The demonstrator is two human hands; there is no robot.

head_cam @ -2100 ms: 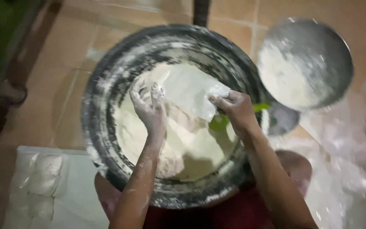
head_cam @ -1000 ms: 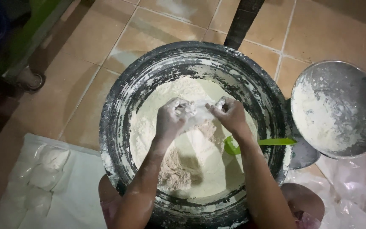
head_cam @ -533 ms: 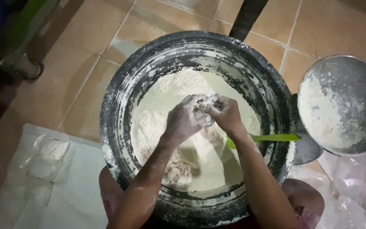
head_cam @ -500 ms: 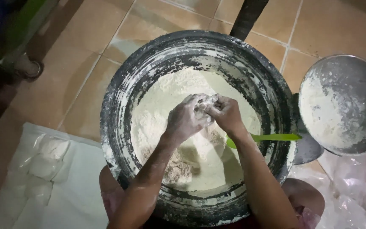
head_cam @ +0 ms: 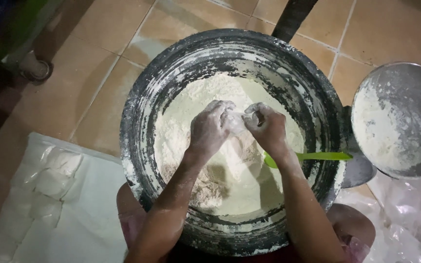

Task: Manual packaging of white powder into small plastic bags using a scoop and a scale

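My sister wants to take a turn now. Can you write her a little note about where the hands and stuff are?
Left hand and right hand: both floury, fingertips pinched together on a small lump of dough over the middle of the big bowl.
Flour fills the bowl; part looks wetter and clumpy near you.
Green spoon rests on the right rim.
Floury lid lies on the floor to the right.
Much flour looks loose and unmixed.

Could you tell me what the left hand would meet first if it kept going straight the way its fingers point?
Most likely the right hand: the left hand points toward it, fingertips nearly meeting above the flour. Depth is unclear.
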